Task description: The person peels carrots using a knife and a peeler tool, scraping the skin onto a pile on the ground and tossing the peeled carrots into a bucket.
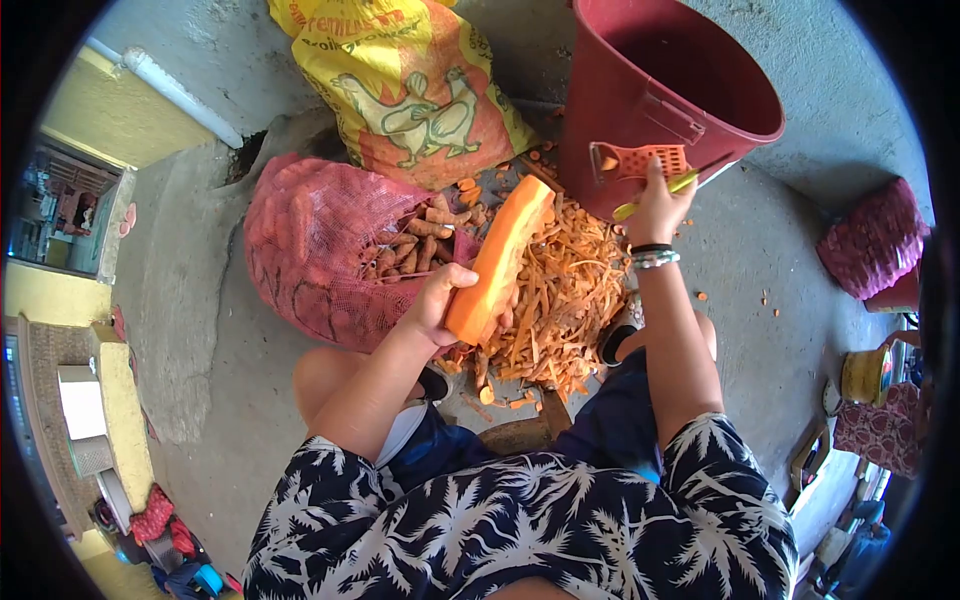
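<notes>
My left hand [446, 305] is wrapped round the lower end of a large peeled orange carrot [503, 262], which tilts up and to the right. Off to the right, my right hand [660, 208] holds an orange peeler [640, 160] with a slotted, grid-like part and a yellow handle, in front of the red bucket. The peeler is apart from the carrot. Beneath the carrot, a heap of orange peelings [565, 290] lies on the floor between my feet. A red mesh sack [310, 250] with unpeeled carrots [420, 240] in its mouth lies to the left.
The tall red bucket [625, 110] stands at the back right, beside a yellow printed sack [410, 90]. Purple-red bundled sacks [880, 238] lie at the far right. A low wooden piece [515, 434] is between my legs. Small scraps dot the grey floor.
</notes>
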A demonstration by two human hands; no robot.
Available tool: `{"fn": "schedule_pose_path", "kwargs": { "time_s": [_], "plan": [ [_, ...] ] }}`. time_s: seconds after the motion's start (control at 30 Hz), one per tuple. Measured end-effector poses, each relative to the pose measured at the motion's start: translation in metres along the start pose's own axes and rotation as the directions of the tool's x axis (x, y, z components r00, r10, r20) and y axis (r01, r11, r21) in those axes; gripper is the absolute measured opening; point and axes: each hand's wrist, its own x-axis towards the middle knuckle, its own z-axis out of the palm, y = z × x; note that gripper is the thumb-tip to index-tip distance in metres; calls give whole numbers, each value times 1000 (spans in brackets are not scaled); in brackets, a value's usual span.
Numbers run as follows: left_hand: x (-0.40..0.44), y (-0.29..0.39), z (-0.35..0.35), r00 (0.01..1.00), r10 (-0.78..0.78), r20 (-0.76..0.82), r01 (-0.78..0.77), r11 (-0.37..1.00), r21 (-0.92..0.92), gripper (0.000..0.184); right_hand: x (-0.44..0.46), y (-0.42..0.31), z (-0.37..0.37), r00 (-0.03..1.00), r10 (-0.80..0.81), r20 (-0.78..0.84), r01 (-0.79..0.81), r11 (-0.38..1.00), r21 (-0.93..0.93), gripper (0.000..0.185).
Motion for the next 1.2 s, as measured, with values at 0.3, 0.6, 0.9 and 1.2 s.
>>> {"fn": "schedule_pose_path", "kwargs": {
  "time_s": [0.3,0.6,0.9,1.2],
  "plan": [
    [25,6,-8,906,270,-325,-309,948,-74,44,-62,-5,16,885,175,431,-240,965,101,23],
    [34,3,7,865,209,-456,-259,965,-50,38,-82,-14,29,627,95,773,-86,995,-52,33],
    [21,5,-7,948,125,-293,-146,988,-54,46,19,15,12,964,-218,152,246,947,-206,22],
    [32,29,-32,721,407,-561,-477,879,25,34,-104,-13,6,368,219,904,647,637,-418,23]
  ]
}}
